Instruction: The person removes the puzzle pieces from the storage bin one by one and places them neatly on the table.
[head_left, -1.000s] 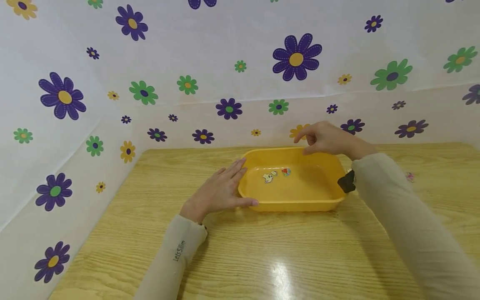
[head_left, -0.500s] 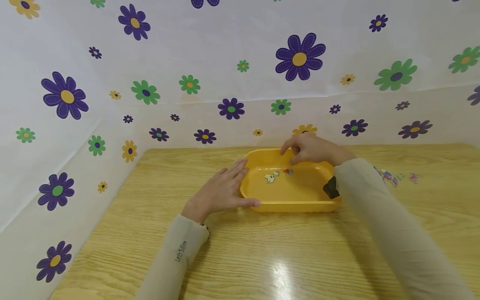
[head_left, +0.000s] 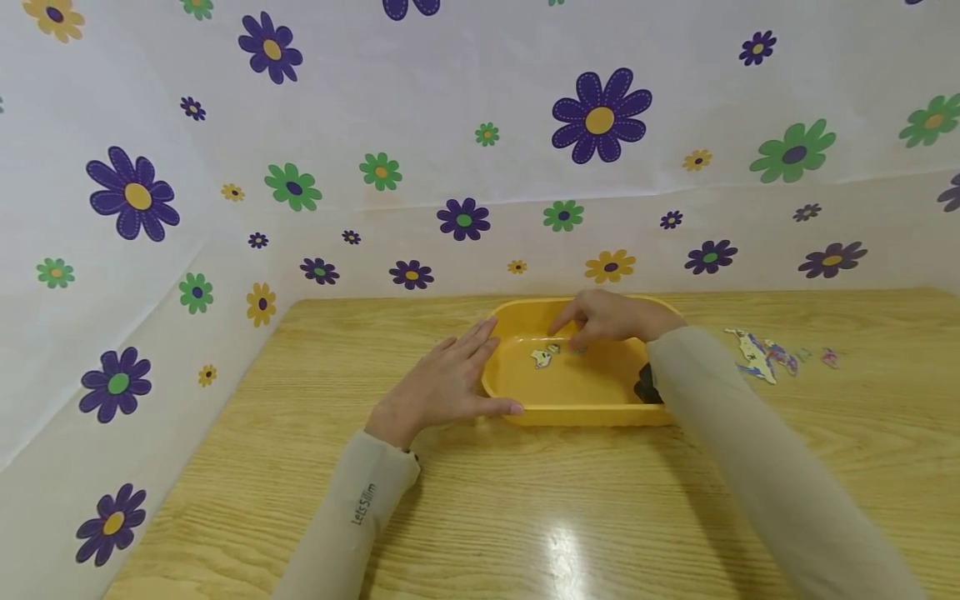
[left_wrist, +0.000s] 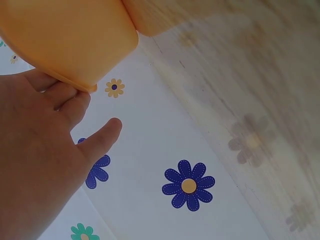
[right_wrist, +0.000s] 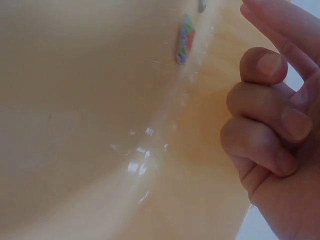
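Observation:
A yellow plastic tub (head_left: 592,415) stands at the back of the wooden table. My left hand (head_left: 442,383) rests on its left end, fingers spread along the rim and thumb on the front edge. Over the inside of the tub, my right hand (head_left: 611,317) points index finger and thumb down, apart, with nothing between them. Its other fingers are curled in the right wrist view. Small flat cutout pieces lie on the tub floor: a cream piece (head_left: 541,358), a smaller one (head_left: 553,349) beside it, and a red, green and blue piece (right_wrist: 185,40), mostly hidden by the thumb in the head view.
Right of the tub, several flat colourful cutouts lie on the table, among them a long cream one (head_left: 753,357) and a pink one (head_left: 829,357). A white flowered sheet (head_left: 420,100) hangs behind and to the left. A dark device (head_left: 647,387) sits at my right wrist.
My right hand has moved left and down into the tub, toward the multicoloured piece. The cutouts on the table have come into view from behind the sleeve. My left hand has stayed put.

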